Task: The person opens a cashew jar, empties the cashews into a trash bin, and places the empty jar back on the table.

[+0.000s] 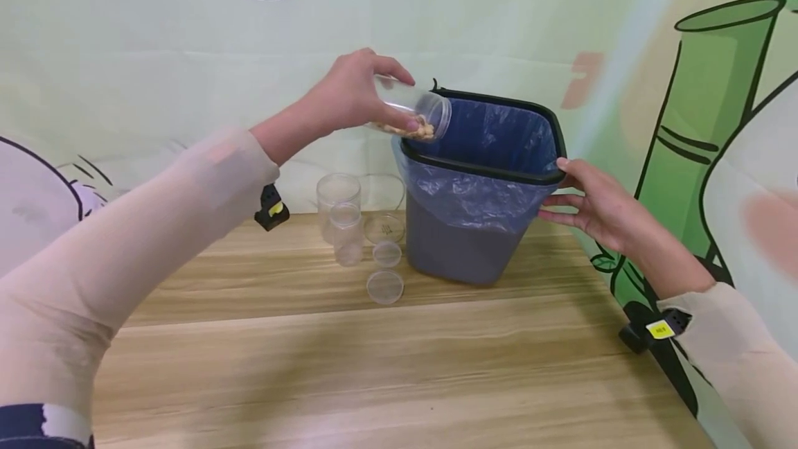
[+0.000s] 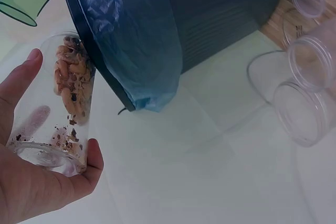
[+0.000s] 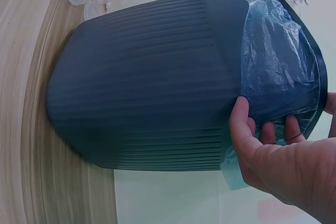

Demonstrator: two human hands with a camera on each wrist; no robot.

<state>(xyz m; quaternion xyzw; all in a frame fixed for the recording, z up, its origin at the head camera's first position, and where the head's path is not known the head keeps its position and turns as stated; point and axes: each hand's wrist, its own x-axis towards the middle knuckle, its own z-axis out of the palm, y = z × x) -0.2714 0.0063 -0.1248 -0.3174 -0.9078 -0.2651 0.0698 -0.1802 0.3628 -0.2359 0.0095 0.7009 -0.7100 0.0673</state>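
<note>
In the head view my left hand (image 1: 355, 92) grips a clear plastic jar (image 1: 405, 94), tipped nearly sideways with its open mouth over the bin's left rim. Pale, curled snack-like pieces (image 2: 73, 74) lie along the jar's lower side, and dark crumbs stick near its base in the left wrist view. The grey trash bin (image 1: 458, 251) has a black rim and a blue plastic liner (image 1: 474, 196) folded over its edge. My right hand (image 1: 601, 210) holds the bin's right corner, thumb at the rim and fingers against the liner-covered side (image 3: 273, 85).
Left of the bin stand a wide clear jar (image 1: 339, 189) and a narrower one (image 1: 348, 241). Two small round lids (image 1: 385, 287) and a larger clear lid (image 1: 380, 227) are beside them on the wooden table (image 1: 374, 373). A printed cloth (image 1: 156, 33) hangs behind.
</note>
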